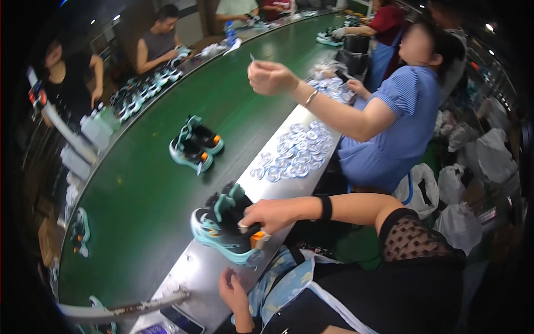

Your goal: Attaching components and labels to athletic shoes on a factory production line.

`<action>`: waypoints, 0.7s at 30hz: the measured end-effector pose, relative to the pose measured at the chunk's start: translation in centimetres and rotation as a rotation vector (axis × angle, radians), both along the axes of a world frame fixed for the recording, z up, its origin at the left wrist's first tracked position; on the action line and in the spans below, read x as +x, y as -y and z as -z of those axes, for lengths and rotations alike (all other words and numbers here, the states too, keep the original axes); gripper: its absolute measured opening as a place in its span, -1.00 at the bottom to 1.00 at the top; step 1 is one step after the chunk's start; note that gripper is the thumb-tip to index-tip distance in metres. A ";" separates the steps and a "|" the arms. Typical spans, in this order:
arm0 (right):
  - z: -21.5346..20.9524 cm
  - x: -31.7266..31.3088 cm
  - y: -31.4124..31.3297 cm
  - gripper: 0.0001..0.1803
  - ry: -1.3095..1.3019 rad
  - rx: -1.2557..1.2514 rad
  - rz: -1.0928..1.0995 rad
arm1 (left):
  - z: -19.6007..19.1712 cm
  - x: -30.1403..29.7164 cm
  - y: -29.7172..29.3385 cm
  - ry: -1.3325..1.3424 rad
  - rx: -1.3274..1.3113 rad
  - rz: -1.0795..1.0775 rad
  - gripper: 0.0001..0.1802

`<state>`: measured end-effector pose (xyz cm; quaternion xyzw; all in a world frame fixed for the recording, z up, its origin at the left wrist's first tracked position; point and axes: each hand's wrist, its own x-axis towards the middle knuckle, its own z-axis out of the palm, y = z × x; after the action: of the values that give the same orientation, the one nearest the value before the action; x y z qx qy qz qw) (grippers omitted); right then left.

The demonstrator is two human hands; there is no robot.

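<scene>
A pair of black and teal sneakers (pixel 222 227) with an orange heel patch sits at the near edge of the green conveyor belt (pixel 139 200), half on the steel ledge (pixel 194 273). My right hand (pixel 272 215), with a black wristband behind it, reaches in from the right and grips the heel end of this pair. My left hand (pixel 233 290) lies low on the steel ledge close to my body, fingers loose, with nothing in it.
A second teal pair (pixel 196 146) lies farther along the belt. Several round clear discs (pixel 295 153) cover the ledge. A co-worker in a blue striped shirt (pixel 400 111) raises a hand (pixel 270 77). More people and shoes (pixel 133 94) line the far side; white bags (pixel 461 222) stand right.
</scene>
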<state>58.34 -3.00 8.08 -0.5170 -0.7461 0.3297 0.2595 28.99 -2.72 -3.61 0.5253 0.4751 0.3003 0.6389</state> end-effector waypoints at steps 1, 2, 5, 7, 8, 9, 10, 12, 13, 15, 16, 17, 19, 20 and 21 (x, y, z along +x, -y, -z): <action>-0.5 0.2 -0.9 -0.58 -0.008 0.008 -0.006 | 0.5 0.0 -0.3 -0.200 0.275 0.019 -0.66; 0.2 0.4 -2.0 -0.63 0.053 0.060 0.012 | 1.1 0.1 -0.6 -0.396 0.553 0.029 -0.70; 1.8 0.6 -6.4 -0.71 0.213 0.252 0.021 | 3.1 0.9 -1.5 -0.508 0.730 0.091 -0.66; 3.2 0.4 -10.6 -0.70 0.255 0.329 -0.006 | 3.8 1.8 -1.4 -0.530 0.815 0.096 -0.65; 4.1 0.5 -12.7 -0.69 0.269 0.376 -0.016 | 3.3 2.3 -1.3 -0.593 0.873 0.111 -0.63; 5.0 0.4 -14.8 -0.69 0.281 0.424 -0.032 | 3.1 2.8 -1.2 -0.659 0.928 0.122 -0.61; 5.5 0.0 -16.6 -0.69 0.279 0.427 -0.041 | 3.7 3.0 -1.2 -0.671 0.971 0.087 -0.58; 7.3 -1.0 -19.9 -0.74 0.398 0.484 -0.038 | 4.1 2.7 -1.2 -0.706 0.940 0.072 -0.57; 8.8 -0.4 -21.0 -0.74 0.385 0.486 -0.058 | 3.8 2.7 -1.0 -0.734 0.914 0.067 -0.56; 12.0 0.5 -23.2 -0.81 0.387 0.466 0.063 | 3.3 3.3 -1.0 -0.755 0.891 0.071 -0.56; 12.2 0.9 -23.5 -0.84 0.445 0.449 0.048 | 3.2 3.3 -1.1 -0.762 0.874 0.090 -0.56; 11.8 3.1 -22.9 -0.86 0.515 0.428 0.051 | 3.4 3.5 -1.3 -0.779 0.864 0.076 -0.56; 10.5 5.6 -22.6 -0.85 0.559 0.373 0.066 | 3.4 3.5 -1.5 -0.700 0.859 0.106 -0.56; 10.5 6.6 -22.7 -0.85 0.564 0.420 0.106 | 3.3 3.6 -1.6 -0.709 0.854 0.098 -0.56; 10.6 7.5 -23.0 -0.85 0.564 0.465 0.146 | 2.8 3.3 -1.5 -0.750 0.878 0.079 -0.60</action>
<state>65.80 20.01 -2.57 -0.5665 -0.8045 -0.0234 0.1768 32.33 -1.17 -6.40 0.8291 0.4798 0.2385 0.1598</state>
